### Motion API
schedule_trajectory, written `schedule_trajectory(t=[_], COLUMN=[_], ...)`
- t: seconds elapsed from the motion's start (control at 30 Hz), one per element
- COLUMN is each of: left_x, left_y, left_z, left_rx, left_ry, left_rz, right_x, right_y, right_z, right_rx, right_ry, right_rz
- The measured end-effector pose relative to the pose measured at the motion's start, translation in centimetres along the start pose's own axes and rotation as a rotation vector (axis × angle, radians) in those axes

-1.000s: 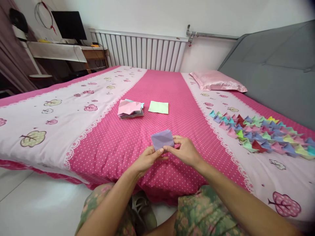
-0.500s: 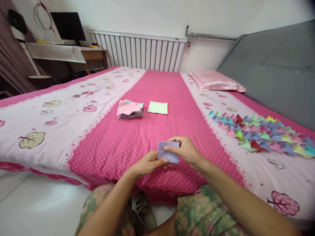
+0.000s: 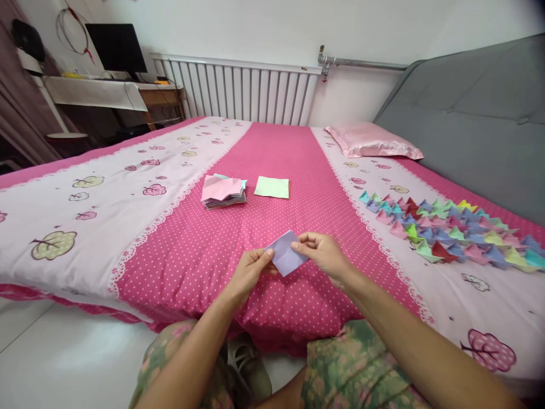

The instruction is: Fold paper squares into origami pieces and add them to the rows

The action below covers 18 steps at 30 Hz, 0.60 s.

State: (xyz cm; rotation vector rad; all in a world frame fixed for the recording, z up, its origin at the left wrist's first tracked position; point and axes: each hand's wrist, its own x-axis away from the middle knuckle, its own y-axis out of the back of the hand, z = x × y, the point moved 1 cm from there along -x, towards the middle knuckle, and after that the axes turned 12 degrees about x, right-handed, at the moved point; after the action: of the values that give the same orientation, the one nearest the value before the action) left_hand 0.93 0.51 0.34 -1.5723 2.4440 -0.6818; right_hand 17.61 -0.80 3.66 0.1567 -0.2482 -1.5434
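Just above the near edge of the pink dotted bedspread [image 3: 272, 153], both my hands hold a folded lilac paper [image 3: 284, 255]. My left hand [image 3: 249, 271] pinches its left corner, and my right hand [image 3: 324, 254] pinches its right side with thumb and fingers closed. The paper is tilted, one corner pointing up. Farther up the bed lie a stack of coloured paper squares [image 3: 223, 190] and, to its right, a single light green sheet [image 3: 272, 187].
Several rows of folded paper shapes [image 3: 447, 230] in mixed colours cover the bed's right side. A pink pillow [image 3: 372, 142] lies by the grey headboard [image 3: 472, 113]. A white radiator [image 3: 238, 91] and a desk with a monitor [image 3: 117, 48] stand behind. My knees are below.
The lilac paper was folded flat into a small rectangle half a second ago; now it is turned and tilted with a corner up, and my fingers have shifted to its opposite edges.
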Motion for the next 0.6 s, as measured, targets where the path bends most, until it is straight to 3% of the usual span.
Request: schedule_trajectory(t=[0.13, 0.47, 0.6], left_x=[-0.02, 0.38, 0.53], left_y=[-0.08, -0.55, -0.74], left_z=[0.20, 0.00, -0.19], left_rx=[-0.073, -0.130, -0.162], left_ry=[-0.025, -0.014, -0.073], left_rz=[0.058, 0.134, 0.139], right_x=[-0.06, 0.05, 0.04], right_y=[-0.29, -0.08, -0.04], right_z=[-0.12, 0.34, 0.35], right_rx=[-0.019, 0.038, 0.068], right_ry=[0.048, 0.060, 0.093], right_rz=[0.056, -0.041, -0.057])
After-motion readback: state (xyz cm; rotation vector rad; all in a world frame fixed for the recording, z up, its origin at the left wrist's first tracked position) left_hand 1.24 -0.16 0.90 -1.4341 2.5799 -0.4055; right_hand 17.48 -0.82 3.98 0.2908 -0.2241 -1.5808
